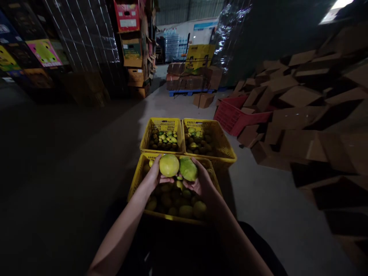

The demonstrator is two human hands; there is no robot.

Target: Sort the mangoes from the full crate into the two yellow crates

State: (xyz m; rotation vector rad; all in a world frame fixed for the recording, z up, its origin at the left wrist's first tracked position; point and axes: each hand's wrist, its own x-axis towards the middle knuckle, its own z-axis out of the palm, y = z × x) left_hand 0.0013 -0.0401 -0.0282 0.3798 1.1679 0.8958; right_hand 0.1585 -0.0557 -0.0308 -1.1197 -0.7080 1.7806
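My left hand (155, 172) is closed around a yellow lemon (169, 165), with the thumb along its left side and the fingers beneath. A green lemon (188, 169) rests in my right hand (201, 179), gripped from the right. The two fruits are held side by side, close together. Below them stands the near yellow crate (179, 219), with many lemons (186, 211) inside, partly in shadow. My hands and forearms hide part of its contents.
Beyond it stand a left yellow crate (146, 135) and a right yellow crate (225, 143), both holding fruit. A red crate (230, 115) and heaped cardboard boxes (299, 142) lie to the right. Stacked cartons (132, 53) and a blue pallet (189, 92) stand farther back.
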